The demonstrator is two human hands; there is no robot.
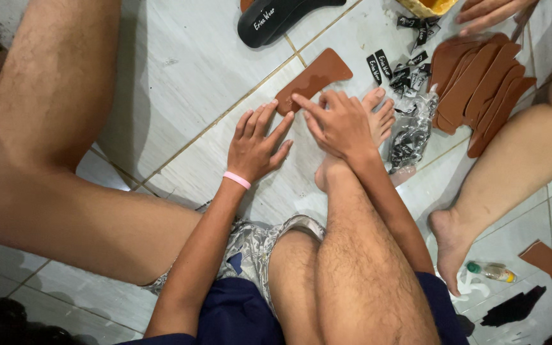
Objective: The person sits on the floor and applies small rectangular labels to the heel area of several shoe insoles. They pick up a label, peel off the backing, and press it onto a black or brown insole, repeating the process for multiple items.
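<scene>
Near the upper middle of the frame, on the pale tiled floor (180, 70), lies a brown insole-shaped cutout (314, 78). Both hands of the seated person meet at its lower end. Left hand (258, 145), with a pink wristband (236, 179), lies flat, fingers spread, fingertips touching the cutout's edge. Right hand (338, 125) sits just beside it, its grip loosely open, forefinger pressing toward the same end. At upper right rests a fanned stack of brown cutouts (480, 83), with small black labels (404, 70) scattered between. Another person's hand (490, 13) shows at the top right corner.
</scene>
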